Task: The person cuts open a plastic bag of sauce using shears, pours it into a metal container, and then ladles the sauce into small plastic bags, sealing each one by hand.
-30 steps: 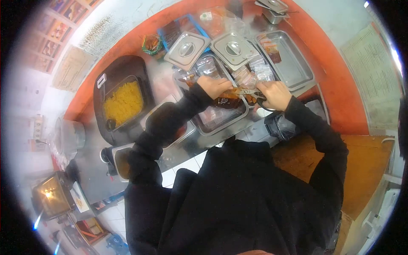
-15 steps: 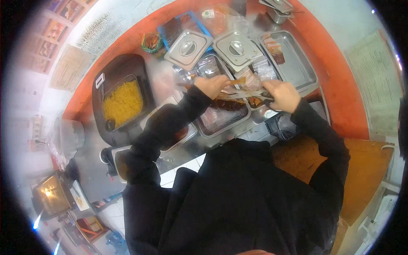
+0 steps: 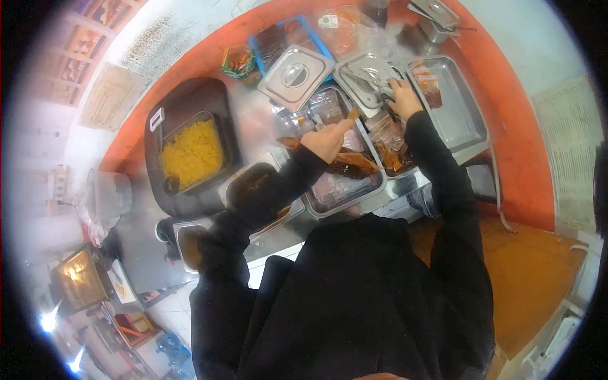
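My left hand (image 3: pixel 325 142) is closed over the middle trays, pinching a thin yellow-brown strip (image 3: pixel 353 114) that sticks up past the fingertips. Below it, a brown pouch with dark contents (image 3: pixel 354 166) lies across a steel tray of clear packets (image 3: pixel 339 190). Further right, my right hand (image 3: pixel 404 100) is at the edge of a steel lid (image 3: pixel 362 96), fingers apart. A long silver metal tool (image 3: pixel 373 81) lies on that lid, right beside the fingertips. Under the right wrist is a tray of brown-filled bags (image 3: pixel 391 149).
Another steel lid (image 3: pixel 294 76) rests at the back, near a blue-edged crate (image 3: pixel 304 33). On the left stands a black container of yellow food (image 3: pixel 193 155). A shallow steel tray (image 3: pixel 459 107) with orange packets (image 3: pixel 430 90) sits at the right.
My right hand has moved up and away from my left hand to the lid, where the silver tool now lies. My left hand stays over the trays.
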Tool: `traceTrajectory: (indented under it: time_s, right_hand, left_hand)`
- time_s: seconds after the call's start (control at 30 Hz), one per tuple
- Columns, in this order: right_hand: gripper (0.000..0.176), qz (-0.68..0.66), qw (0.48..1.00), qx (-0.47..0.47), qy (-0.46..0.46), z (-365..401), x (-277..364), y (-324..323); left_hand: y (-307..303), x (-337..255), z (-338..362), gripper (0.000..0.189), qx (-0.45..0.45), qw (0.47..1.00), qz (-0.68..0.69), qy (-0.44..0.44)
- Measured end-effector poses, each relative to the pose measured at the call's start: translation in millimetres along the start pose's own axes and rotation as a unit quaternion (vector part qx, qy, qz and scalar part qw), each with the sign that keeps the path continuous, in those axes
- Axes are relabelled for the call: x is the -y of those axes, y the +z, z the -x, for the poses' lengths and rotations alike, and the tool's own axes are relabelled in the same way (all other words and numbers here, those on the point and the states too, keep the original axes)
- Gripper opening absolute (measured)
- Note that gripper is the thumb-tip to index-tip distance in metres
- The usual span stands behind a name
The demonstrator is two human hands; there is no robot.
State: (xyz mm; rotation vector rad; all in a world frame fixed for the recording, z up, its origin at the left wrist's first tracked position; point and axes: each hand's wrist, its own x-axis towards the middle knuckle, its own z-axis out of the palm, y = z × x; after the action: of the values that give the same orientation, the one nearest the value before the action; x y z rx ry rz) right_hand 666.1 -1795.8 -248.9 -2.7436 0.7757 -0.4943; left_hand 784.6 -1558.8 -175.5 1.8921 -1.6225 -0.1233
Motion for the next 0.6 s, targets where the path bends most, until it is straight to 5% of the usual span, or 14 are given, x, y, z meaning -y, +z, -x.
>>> traceTrajectory:
  time_s: [0.13,0.27,0.33,0.47,0.6]
  right_hand:
    - [0.034,-0.005,0.996,-0.035,-0.077,10.0,10.8,-11.1]
    - [0.046,-0.380,0.911,0.152,-0.057,52.1,75.5,-69.6]
    - [0.052,-0.360,0.920,0.087,-0.133,76.7,105.3,-68.5]
    - [0.056,-0.381,0.915,0.097,-0.092,105.7,110.4,-61.6]
    - [0.037,-0.343,0.936,-0.051,-0.058,119.0,133.6,-48.1]
  left_hand:
    - [-3.4,4.7,8.2,0.015,0.029,0.999,0.021,-0.008]
    - [-0.8,7.1,5.0,0.013,-0.014,0.996,0.084,-0.014]
    - [-1.7,8.3,1.3,0.012,-0.026,0.995,0.098,-0.024]
    - [-8.9,17.2,1.2,0.011,-0.030,0.996,0.074,-0.040]
    - [-12.2,24.7,0.3,0.011,-0.017,0.993,0.088,-0.074]
